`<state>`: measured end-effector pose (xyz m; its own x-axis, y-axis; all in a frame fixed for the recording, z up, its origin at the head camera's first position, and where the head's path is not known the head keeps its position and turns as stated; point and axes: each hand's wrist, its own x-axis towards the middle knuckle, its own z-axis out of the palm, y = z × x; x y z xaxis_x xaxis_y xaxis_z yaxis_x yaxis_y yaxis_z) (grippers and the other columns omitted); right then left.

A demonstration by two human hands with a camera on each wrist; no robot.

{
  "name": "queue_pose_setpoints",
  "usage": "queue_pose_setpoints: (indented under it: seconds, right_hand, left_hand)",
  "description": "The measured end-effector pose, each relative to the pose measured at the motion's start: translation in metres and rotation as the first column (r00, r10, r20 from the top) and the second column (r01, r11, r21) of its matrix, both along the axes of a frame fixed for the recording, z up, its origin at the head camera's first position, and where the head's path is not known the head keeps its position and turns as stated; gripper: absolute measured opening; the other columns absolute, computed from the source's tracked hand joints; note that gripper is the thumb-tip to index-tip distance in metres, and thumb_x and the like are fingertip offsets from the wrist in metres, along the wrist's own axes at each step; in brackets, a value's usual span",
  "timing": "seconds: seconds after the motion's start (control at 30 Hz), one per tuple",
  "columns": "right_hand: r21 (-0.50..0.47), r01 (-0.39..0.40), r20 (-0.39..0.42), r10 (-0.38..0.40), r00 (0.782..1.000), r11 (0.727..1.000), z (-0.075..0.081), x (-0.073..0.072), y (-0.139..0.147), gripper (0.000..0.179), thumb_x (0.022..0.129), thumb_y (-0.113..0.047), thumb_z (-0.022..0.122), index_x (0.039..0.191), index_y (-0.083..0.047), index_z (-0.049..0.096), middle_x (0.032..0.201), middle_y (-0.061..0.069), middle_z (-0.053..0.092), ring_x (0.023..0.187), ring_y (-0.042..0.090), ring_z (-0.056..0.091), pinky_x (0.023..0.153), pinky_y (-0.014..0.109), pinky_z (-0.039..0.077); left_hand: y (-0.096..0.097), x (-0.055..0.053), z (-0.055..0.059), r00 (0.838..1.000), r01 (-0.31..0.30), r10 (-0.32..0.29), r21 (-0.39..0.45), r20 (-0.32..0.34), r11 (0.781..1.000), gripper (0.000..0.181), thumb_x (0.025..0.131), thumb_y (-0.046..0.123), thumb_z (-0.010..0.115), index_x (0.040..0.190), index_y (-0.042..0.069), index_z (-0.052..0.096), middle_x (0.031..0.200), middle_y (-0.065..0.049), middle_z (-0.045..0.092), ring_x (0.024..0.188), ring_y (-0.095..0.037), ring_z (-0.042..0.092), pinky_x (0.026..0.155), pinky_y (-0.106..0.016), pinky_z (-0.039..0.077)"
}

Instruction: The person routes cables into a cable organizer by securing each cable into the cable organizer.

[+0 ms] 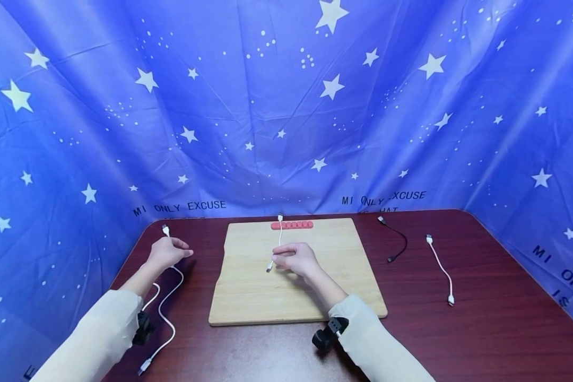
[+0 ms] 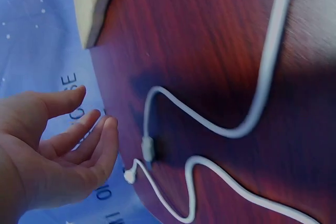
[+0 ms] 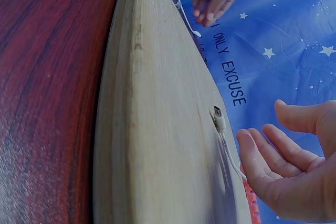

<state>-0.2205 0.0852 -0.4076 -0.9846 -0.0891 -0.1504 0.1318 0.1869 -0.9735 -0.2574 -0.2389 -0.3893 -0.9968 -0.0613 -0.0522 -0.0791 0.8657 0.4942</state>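
A person sits at a dark red wooden table point(image 1: 482, 329) backed by a blue star-printed cloth point(image 1: 286, 106). A pale wooden board point(image 1: 248, 292) lies in the middle of the table. At the board's far edge sits a pink cable clip strip point(image 1: 292, 225), and a short white cable point(image 1: 280, 236) runs from it toward the near side, its loose plug lying on the board.

The right hand point(image 1: 296, 258) hovers over the board just beside that loose plug, fingers relaxed and spread, holding nothing. The left hand point(image 1: 167, 252) hovers over the table left of the board, fingers loosely extended and empty, above a long white cable point(image 1: 164, 313) that snakes from the far left toward the near edge.

To the right of the board lie a short black cable point(image 1: 398, 241) and, further right, another white cable point(image 1: 441, 270), well apart from both hands.
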Motion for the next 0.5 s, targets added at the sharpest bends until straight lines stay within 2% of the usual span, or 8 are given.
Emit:
queue_pose_setpoints:
  seconds: [0.17,0.27,0.5]
  right_hand:
    - [-0.005,0.001,-0.002,-0.001,1.000,1.000,0.001,0.000,-0.002,0.027,0.082,-0.003,0.070,0.108,0.005,0.068,0.105,0.023,0.071,0.084,0.030,0.073,0.076,0.035,0.061]
    - [0.000,-0.002,0.000,0.002,1.000,1.000,0.000,0.000,-0.002,0.027,0.082,-0.004,0.071,0.108,0.004,0.069,0.104,0.022,0.072,0.084,0.029,0.073,0.076,0.034,0.061]
    - [0.007,-0.026,0.001,0.026,1.000,1.000,-0.001,0.001,-0.002,0.029,0.083,-0.004,0.069,0.110,0.006,0.067,0.106,0.024,0.071,0.085,0.030,0.073,0.077,0.034,0.061]
  left_hand:
    - [-0.013,0.007,-0.003,0.998,-0.060,0.060,0.000,0.006,0.998,0.029,0.083,0.024,0.069,0.096,-0.002,0.070,0.095,-0.020,0.072,0.101,-0.041,0.058,0.091,-0.051,0.047]
    - [-0.019,0.011,-0.005,0.996,-0.090,0.090,0.006,0.006,0.996,0.030,0.083,0.023,0.069,0.095,-0.003,0.069,0.087,-0.018,0.072,0.102,-0.043,0.057,0.091,-0.052,0.047]
    - [-0.025,0.023,-0.009,0.990,-0.143,0.143,-0.022,-0.011,0.989,0.032,0.081,0.023,0.070,0.090,-0.008,0.067,0.093,-0.025,0.068,0.098,-0.046,0.055,0.082,-0.049,0.050]
